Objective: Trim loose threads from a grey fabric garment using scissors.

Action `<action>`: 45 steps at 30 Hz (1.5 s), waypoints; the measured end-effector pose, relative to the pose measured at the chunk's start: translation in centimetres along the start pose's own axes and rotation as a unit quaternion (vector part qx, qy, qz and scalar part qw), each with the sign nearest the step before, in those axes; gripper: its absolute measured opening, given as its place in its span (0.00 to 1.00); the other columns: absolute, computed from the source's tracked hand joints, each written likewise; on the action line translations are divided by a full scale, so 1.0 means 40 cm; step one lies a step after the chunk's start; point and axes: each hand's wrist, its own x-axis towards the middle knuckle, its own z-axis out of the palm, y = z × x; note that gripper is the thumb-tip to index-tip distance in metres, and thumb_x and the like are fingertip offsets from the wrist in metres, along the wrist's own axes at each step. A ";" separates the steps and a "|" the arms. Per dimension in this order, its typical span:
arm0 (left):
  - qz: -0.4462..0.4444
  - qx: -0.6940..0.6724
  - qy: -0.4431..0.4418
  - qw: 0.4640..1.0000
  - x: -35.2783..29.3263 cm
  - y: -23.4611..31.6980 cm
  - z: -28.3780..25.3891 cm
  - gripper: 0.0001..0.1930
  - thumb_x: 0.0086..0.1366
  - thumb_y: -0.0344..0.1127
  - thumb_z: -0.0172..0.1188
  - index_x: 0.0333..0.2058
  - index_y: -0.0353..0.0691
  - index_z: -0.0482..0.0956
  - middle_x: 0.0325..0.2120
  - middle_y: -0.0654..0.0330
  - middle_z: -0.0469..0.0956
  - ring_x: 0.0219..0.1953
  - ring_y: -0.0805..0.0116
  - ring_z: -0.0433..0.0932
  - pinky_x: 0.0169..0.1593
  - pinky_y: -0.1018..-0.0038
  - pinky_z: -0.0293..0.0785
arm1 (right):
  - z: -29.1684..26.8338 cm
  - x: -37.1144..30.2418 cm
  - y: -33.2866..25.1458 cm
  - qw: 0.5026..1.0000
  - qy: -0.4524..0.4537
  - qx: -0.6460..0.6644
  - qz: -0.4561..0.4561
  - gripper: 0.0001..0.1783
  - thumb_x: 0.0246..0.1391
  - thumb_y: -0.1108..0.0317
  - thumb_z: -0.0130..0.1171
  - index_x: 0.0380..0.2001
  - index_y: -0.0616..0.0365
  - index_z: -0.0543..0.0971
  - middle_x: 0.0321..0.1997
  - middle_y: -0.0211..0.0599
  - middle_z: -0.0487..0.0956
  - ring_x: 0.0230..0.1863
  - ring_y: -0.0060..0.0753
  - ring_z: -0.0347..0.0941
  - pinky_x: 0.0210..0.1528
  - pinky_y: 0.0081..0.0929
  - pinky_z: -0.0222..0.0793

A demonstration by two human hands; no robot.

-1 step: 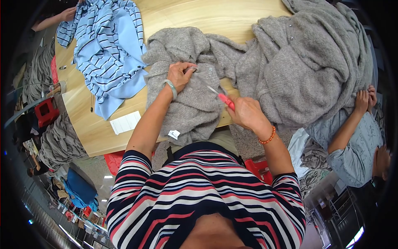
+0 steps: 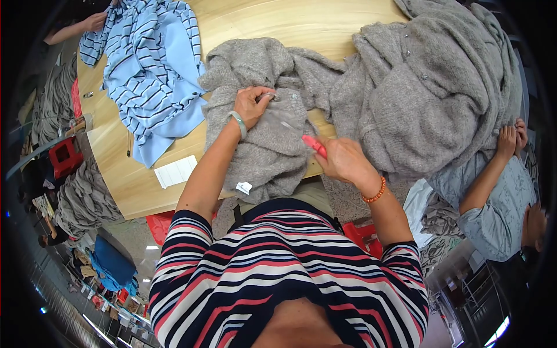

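Note:
A grey knitted garment [image 2: 264, 139] lies spread over the near edge of a round wooden table [image 2: 290, 23]. My left hand [image 2: 253, 104], with a pale bangle at the wrist, pinches a fold of this knit near a small button. My right hand [image 2: 342, 159], wearing an orange bead bracelet, holds a small red-handled cutting tool [image 2: 312, 145] whose metal tip points toward the fold at my left fingers. A white tag [image 2: 243, 187] hangs at the garment's lower edge.
A large heap of grey knitwear [image 2: 429, 87] fills the table's right side. A blue striped garment [image 2: 151, 69] lies at the left, with a white paper [image 2: 176, 171] near the edge. Another person's hands [image 2: 513, 136] work at the right; a further arm [image 2: 75, 29] reaches in top left.

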 end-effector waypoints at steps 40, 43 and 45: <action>0.146 -0.129 0.057 0.979 -0.084 0.185 -0.143 0.07 0.62 0.33 0.57 0.35 0.38 0.78 0.44 0.55 0.79 0.42 0.68 0.78 0.44 0.72 0.74 | 0.028 0.004 0.013 0.975 0.183 0.122 0.037 0.20 0.53 0.62 0.57 0.51 0.49 0.74 0.38 0.52 0.79 0.41 0.58 0.75 0.42 0.45 0.71; 0.307 -0.124 -0.129 0.935 -0.205 0.315 -0.032 0.05 0.61 0.33 0.58 0.31 0.39 0.76 0.43 0.55 0.78 0.46 0.58 0.76 0.49 0.66 0.71 | -0.006 -0.028 0.030 0.961 0.225 0.156 0.046 0.21 0.53 0.63 0.57 0.51 0.52 0.74 0.40 0.52 0.79 0.43 0.58 0.75 0.42 0.42 0.71; 0.311 -0.057 -0.207 0.926 -0.260 0.295 0.019 0.04 0.59 0.33 0.58 0.31 0.39 0.76 0.44 0.54 0.77 0.48 0.55 0.75 0.50 0.65 0.70 | -0.022 -0.037 0.062 0.952 0.255 0.164 0.051 0.22 0.53 0.63 0.58 0.52 0.51 0.74 0.40 0.53 0.79 0.43 0.58 0.75 0.42 0.42 0.71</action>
